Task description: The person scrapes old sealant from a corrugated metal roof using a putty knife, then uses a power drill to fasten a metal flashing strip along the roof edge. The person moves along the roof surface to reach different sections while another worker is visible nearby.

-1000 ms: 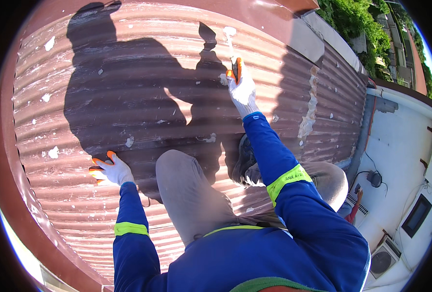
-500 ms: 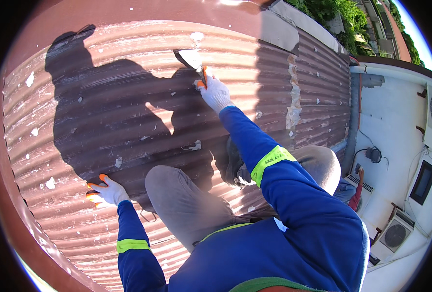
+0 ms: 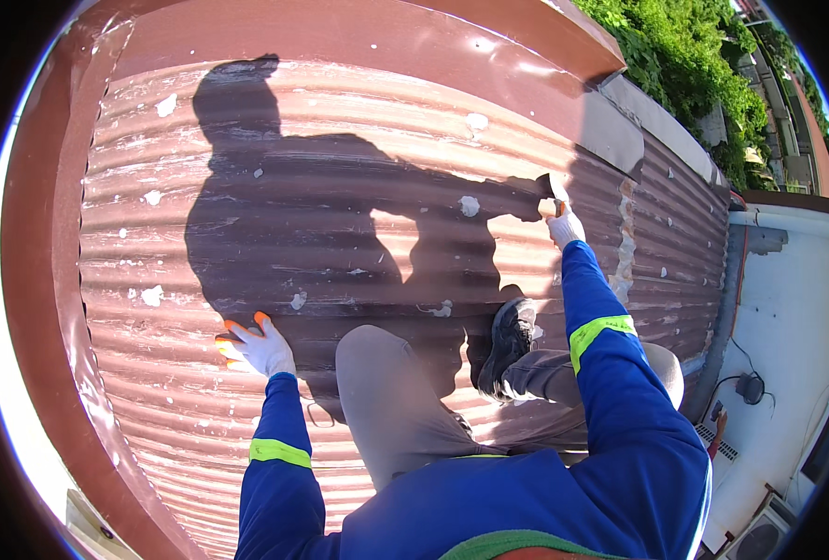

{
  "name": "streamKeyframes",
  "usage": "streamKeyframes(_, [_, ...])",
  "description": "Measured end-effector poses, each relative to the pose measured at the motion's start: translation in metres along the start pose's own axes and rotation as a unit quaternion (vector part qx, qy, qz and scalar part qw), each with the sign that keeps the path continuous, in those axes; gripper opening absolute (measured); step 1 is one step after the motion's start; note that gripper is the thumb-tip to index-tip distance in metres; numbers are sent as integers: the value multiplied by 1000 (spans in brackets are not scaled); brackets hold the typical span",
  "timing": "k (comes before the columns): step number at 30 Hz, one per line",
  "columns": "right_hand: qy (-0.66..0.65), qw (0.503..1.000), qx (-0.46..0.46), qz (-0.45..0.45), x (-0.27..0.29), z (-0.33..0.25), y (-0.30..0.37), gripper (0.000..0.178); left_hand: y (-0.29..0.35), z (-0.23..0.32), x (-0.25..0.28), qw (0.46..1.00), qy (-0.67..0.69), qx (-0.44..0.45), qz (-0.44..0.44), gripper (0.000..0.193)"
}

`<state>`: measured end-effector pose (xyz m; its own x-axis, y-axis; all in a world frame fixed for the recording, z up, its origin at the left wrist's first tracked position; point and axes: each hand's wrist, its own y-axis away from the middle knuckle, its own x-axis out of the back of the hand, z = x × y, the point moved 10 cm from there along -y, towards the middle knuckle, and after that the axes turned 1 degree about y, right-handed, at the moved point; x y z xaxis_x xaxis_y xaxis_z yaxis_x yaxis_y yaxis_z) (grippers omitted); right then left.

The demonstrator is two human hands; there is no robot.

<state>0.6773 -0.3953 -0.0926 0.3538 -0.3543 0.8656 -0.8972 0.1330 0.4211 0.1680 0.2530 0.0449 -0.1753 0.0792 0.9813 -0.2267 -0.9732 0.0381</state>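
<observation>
In white gloves with orange fingertips, both my hands are over a brown corrugated metal roof (image 3: 134, 252). My right hand (image 3: 567, 227) is closed around a scraper (image 3: 558, 189), its flat blade pointing away from me close to the sheet. Whether the blade touches the metal I cannot tell. My left hand (image 3: 263, 352) lies with spread fingers on the ridges and holds nothing. Pale patches dot the sheet, among them one (image 3: 470, 205) left of the scraper and another (image 3: 476, 121) farther up. A strip of pale, crusted material (image 3: 625, 245) runs down the roof right of my right hand.
A brown metal edge (image 3: 46, 252) bounds the roof on the left. My dark shoe (image 3: 510, 347) is planted on the ridges. Beyond the right roof edge are a white wall (image 3: 788, 289), an air-conditioner unit (image 3: 760, 539) and another person's hand (image 3: 719, 420). Green trees (image 3: 676, 65) grow past the far edge.
My right hand has moved right with the scraper, toward the crusted strip, uncovering a pale patch. My left hand stays on the roof. The whole view has shifted, showing more of the left edge.
</observation>
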Motion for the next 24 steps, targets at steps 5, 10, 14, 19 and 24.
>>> streamKeyframes(5, [-7, 983, 99, 155, 39, -64, 44, 55, -25, -37, 24, 997, -37, -45, -42, 87])
streamKeyframes(10, [-65, 948, 286, 127, 8, -232, 125, 57, -83, -70, 33, 997, -35, -23, 63, 82])
streamKeyframes(14, [40, 935, 353, 23, -57, -373, 181, 61, -88, -72, 29, 984, -126, -27, 121, 82])
streamKeyframes(19, [48, 924, 375, -50, -102, -462, 238, 71, -89, -80, 20, 998, 1, -6, 61, 81])
streamKeyframes(24, [61, 889, 452, -40, -93, -454, 266, 67, -85, -69, 39, 993, -1, -49, 105, 79])
